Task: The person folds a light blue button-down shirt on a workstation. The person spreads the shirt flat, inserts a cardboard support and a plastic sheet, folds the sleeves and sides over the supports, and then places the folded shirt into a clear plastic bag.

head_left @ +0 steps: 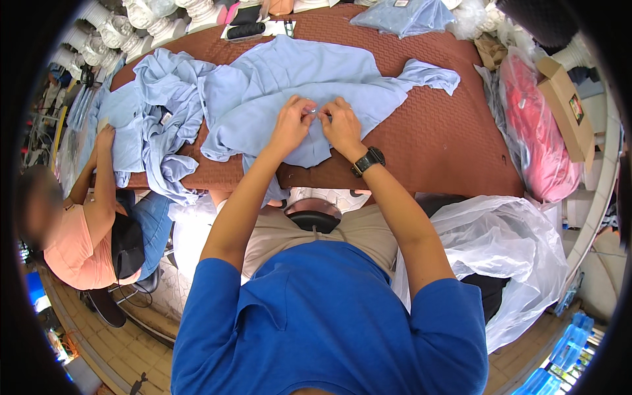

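A light blue shirt (pixel 263 85) lies spread and rumpled over the table in front of me. Above its near part, my left hand (pixel 293 124) is closed in a pinch, thumb against fingers. Close beside it, my right hand (pixel 342 126) is pinched too, wearing a dark watch (pixel 367 161) on the wrist. The fingertips of both hands almost meet. A tiny shiny spot shows between them, too small to name. Whatever each pinch holds is hidden by the fingers.
A brown textured cloth (pixel 454 138) covers the table. At left, a seated co-worker (pixel 85 230) handles another light blue garment (pixel 128 122). Dark thread spools (pixel 245 30) and a folded bagged garment (pixel 401 16) lie at the far edge. Right stand a pink plastic-wrapped bundle (pixel 536 125) and a cardboard box (pixel 567 108).
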Available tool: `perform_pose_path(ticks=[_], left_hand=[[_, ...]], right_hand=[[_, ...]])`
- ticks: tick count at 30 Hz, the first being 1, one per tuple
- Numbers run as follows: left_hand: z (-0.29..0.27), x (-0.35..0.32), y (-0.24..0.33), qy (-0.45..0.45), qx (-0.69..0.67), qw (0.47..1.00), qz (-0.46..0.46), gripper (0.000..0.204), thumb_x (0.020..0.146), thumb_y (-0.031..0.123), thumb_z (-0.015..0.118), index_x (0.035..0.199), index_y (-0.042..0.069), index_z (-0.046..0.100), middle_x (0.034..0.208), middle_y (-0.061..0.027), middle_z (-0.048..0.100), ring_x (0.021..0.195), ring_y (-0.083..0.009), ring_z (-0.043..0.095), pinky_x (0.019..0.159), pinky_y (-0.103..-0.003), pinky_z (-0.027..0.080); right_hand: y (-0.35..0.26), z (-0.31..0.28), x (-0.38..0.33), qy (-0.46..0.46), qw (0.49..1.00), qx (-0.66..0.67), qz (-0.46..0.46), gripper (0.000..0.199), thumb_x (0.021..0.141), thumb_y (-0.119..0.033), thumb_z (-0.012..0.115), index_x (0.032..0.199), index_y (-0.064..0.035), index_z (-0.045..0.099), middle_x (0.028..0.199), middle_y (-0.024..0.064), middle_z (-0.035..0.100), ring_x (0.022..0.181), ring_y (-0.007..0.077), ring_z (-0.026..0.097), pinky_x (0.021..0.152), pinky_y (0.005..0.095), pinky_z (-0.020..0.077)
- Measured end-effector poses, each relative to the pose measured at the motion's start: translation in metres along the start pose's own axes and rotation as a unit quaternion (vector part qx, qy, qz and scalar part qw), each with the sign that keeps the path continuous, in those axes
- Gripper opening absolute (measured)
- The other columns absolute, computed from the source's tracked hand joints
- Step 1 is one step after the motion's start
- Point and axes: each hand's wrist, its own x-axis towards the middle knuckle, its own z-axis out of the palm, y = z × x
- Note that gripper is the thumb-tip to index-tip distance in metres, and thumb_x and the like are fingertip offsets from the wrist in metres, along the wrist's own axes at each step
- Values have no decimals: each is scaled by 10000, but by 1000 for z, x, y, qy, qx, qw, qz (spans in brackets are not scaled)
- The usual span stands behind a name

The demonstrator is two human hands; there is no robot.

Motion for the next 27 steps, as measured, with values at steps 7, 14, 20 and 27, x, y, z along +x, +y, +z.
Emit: perform_pose_path(ticks=[7, 14, 20, 27], left_hand=[[2, 2, -13, -10, -17, 1000, -5, 257, 810, -33, 719, 1060, 27, 717, 962, -115, 619, 841, -231, 654, 758, -332, 547], [-3, 18, 5, -77, 187, 976, 79, 79, 851, 61, 683, 926, 62, 705, 943, -119, 598, 842, -308, 643, 727, -429, 510], [6, 25, -17, -7, 95, 995, -36, 34, 896, 24, 634, 919, 39, 653, 936, -99, 628, 844, -305, 647, 733, -409, 509], [0, 31, -21, -27, -50, 989, -138, 70, 916, -12, 627, 984, -20, 645, 840, -77, 693, 732, -131, 610, 658, -307, 503]], right_hand=[[33, 4, 15, -43, 990, 129, 32, 108, 910, -91, 646, 906, 14, 622, 938, 187, 642, 879, 346, 621, 773, 438, 494], [25, -6, 14, -36, 981, 175, 74, 86, 958, -56, 590, 950, 29, 600, 854, 135, 690, 745, 214, 640, 707, 349, 509], [31, -7, 8, -38, 974, 208, 86, 64, 951, -37, 587, 972, 20, 607, 881, 119, 692, 774, 191, 645, 723, 334, 517], [31, -7, 1, -25, 978, 200, 45, 77, 876, -19, 644, 946, 14, 651, 946, 151, 658, 862, 288, 661, 758, 382, 526]])
